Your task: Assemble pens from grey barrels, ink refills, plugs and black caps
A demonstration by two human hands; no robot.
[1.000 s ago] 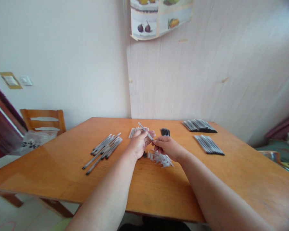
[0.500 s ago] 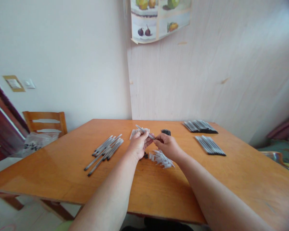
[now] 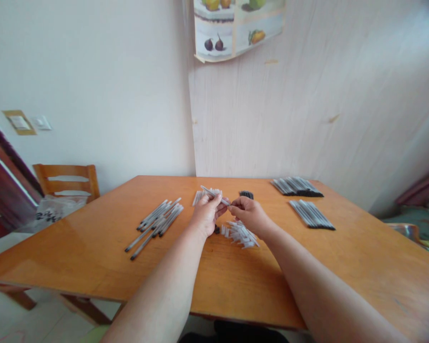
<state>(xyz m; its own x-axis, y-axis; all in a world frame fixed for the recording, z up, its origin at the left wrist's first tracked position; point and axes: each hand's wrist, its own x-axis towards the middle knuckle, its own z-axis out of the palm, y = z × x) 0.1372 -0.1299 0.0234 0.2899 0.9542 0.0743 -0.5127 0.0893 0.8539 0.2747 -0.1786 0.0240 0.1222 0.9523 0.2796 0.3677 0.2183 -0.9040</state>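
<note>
My left hand point(image 3: 208, 209) is closed round a slim, whitish pen barrel point(image 3: 208, 191), which slants up and away to the left. At the barrel's near right end, the fingertips of my right hand point(image 3: 248, 213) are pinched together; whatever small piece they grip is hidden. Beneath my hands lies a loose heap of clear white pen caps point(image 3: 241, 234), with a few small black pieces point(image 3: 217, 229) beside it, partly covered by my left hand. Behind my left hand, a row of white pieces point(image 3: 197, 197) shows in part.
Pens with black ends point(image 3: 160, 219) lie loosely on the left of the wooden table point(image 3: 93, 247). Two neat rows of capped pens point(image 3: 296, 186) and pens point(image 3: 311, 215) lie at right. Black pieces point(image 3: 246, 194) are behind my right hand. A chair point(image 3: 67, 178) holds a plastic bag point(image 3: 59, 209).
Both hands stay almost in place at the pen barrel. The right fingertips have shifted very slightly, and the dark bit seen between them earlier is now hardly visible.
</note>
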